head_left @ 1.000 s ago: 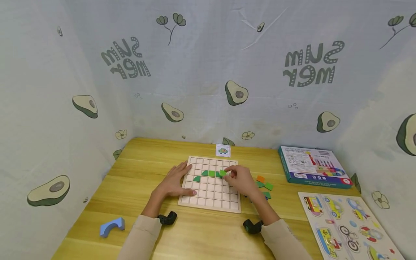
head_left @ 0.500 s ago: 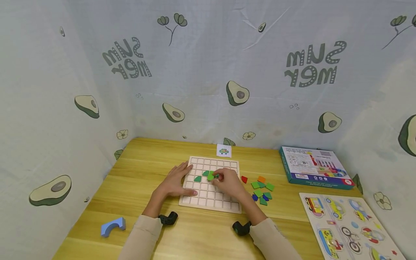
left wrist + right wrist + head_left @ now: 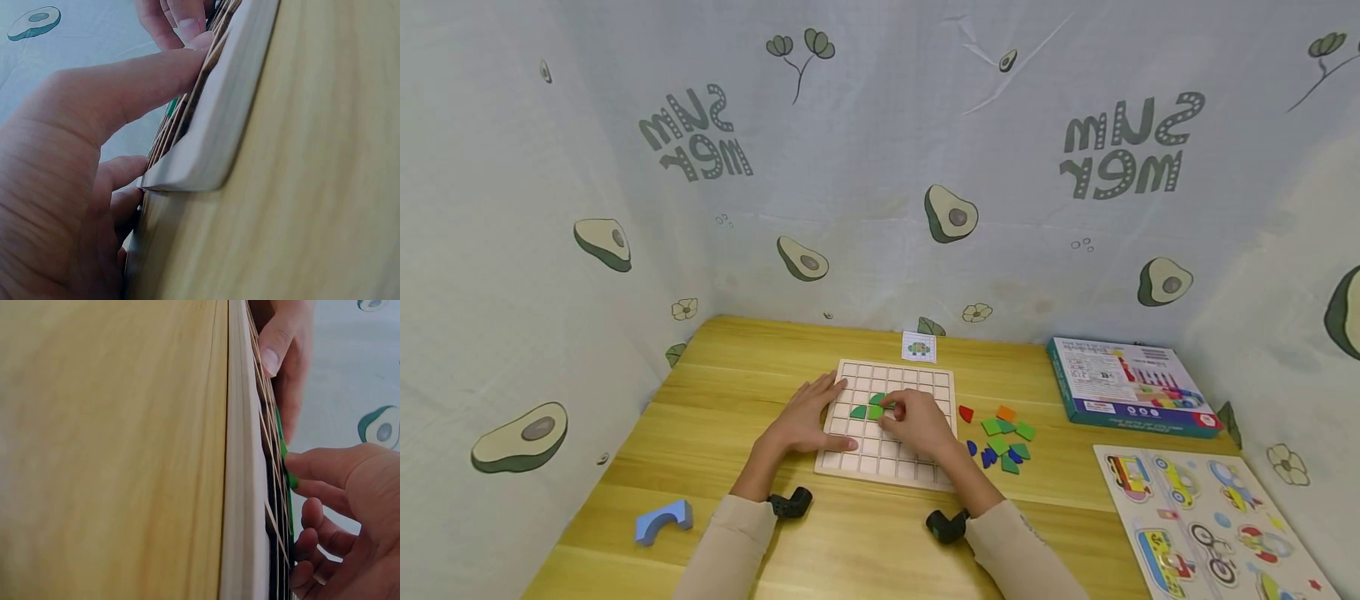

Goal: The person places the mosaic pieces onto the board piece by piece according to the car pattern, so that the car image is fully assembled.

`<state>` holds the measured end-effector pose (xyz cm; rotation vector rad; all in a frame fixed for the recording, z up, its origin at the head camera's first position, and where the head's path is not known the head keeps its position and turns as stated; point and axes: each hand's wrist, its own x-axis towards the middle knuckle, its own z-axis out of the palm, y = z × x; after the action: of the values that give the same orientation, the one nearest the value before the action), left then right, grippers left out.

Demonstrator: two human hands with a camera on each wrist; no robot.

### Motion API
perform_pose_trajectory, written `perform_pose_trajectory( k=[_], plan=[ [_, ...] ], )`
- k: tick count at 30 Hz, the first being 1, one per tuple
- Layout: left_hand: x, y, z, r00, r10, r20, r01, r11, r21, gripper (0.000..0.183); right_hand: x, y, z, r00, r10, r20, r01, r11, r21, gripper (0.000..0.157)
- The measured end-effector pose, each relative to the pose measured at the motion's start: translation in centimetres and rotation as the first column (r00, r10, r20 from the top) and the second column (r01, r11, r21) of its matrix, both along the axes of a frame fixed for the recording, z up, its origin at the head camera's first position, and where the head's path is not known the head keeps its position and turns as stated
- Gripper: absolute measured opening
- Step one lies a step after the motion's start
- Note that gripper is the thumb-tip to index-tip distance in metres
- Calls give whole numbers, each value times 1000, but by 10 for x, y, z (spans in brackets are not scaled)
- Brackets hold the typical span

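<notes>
A pale wooden grid board (image 3: 880,477) lies in front of me. My left hand (image 3: 805,418) rests at its left side, thumb extended over the surface and fingers along the edge; the left wrist view shows that thumb on the board's rim (image 3: 215,131). My right hand (image 3: 917,425) is over the middle of the grid, pinching a light green square tile (image 3: 876,412) at a cell. Dark green quarter-circle tiles sit close by, one (image 3: 877,398) just above and another (image 3: 858,412) to its left. Other tiles under the right hand are mostly hidden.
Right of the board lie loose tiles: a red one (image 3: 966,413), an orange one (image 3: 1005,412), several green (image 3: 997,446) and blue (image 3: 990,456). A small picture card (image 3: 919,347) is behind. Farther right are a box (image 3: 1131,387) and picture puzzle (image 3: 1210,517); a blue arch block (image 3: 662,522) lies left.
My right hand has moved left across the board with the light green tile, then down to the cell beside the left quarter-circle. The left hand has stayed in place.
</notes>
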<state>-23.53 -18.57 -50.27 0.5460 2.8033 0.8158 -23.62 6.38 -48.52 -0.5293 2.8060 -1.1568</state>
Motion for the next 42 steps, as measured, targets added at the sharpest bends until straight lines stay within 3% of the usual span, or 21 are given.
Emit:
perform_pose_trajectory(
  k=[22,31,37,42],
  plan=[
    [2,3,-2,1000,13,9,-12,1000,-24,117,2,16,3,999,-43,14,43,999,-18,24],
    [2,3,2,1000,10,-6,-10,1000,-1,115,1,54,11,995,-93,-27,92,995,-25,23],
    [3,3,4,1000,7,-4,-7,1000,-1,116,0,92,6,989,-120,-82,118,993,-29,22],
    [4,5,5,1000,11,5,-11,1000,-6,115,0,119,4,979,-191,-67,191,982,-2,26]
  ],
)
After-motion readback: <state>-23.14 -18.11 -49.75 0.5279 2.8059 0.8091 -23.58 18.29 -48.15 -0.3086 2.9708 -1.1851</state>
